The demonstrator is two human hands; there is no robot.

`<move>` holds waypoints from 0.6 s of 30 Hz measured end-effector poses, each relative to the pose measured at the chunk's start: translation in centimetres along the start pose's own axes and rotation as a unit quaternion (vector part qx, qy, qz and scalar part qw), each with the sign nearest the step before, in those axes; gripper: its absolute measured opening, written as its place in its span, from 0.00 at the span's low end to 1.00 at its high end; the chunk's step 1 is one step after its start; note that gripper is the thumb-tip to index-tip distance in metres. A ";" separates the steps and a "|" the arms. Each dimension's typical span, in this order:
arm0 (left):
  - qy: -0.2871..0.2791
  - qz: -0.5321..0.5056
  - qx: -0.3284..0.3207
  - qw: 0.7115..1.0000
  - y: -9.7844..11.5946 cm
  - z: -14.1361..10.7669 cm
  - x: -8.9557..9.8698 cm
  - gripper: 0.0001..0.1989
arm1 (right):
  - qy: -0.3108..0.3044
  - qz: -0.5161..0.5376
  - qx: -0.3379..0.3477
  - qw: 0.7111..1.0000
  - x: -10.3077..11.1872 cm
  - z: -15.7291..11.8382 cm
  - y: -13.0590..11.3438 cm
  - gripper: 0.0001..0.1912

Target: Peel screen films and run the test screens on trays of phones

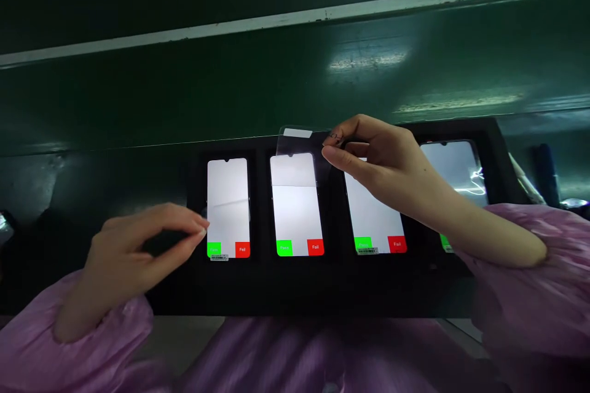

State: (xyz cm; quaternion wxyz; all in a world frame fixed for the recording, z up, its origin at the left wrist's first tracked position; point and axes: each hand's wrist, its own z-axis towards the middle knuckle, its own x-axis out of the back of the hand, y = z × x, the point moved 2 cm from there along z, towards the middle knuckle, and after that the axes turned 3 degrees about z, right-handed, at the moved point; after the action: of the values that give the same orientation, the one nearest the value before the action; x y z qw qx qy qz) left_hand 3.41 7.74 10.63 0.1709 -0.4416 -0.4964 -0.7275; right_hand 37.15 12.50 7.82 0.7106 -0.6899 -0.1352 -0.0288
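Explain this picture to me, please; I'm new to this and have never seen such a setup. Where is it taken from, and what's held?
There is no machine: these are a person's bare hands, seen from a camera worn on their head, looking forward and down. On the green surface lies a dark holder with four phones in a row, screens lit. Three plainly show green Pass boxes and red Fail boxes. The right hand pinches a clear film overlapping the top of the second phone from the left. The left hand is at the leftmost phone; whether it pinches anything is unclear.
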 end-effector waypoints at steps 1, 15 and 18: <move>-0.009 -0.015 -0.019 1.000 0.3 -0.7 0.1 0.03 | 0.000 -0.002 0.000 1.000 0.0 0.0 0.0 0.08; -0.102 -0.007 -0.074 0.992 0.6 -8.0 0.0 0.18 | -0.008 -0.019 -0.030 0.999 -0.7 -1.0 0.0 0.09; -0.122 0.006 -0.072 0.990 0.1 -9.1 0.2 0.18 | -0.006 -0.027 -0.035 0.999 -0.8 -1.0 -0.3 0.11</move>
State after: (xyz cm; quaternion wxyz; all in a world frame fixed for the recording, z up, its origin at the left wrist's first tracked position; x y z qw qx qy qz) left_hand -0.90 -0.21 9.82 0.0813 -0.5408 -0.4577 -0.7010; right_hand 36.47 11.41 7.87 0.6839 -0.7109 -0.1567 -0.0482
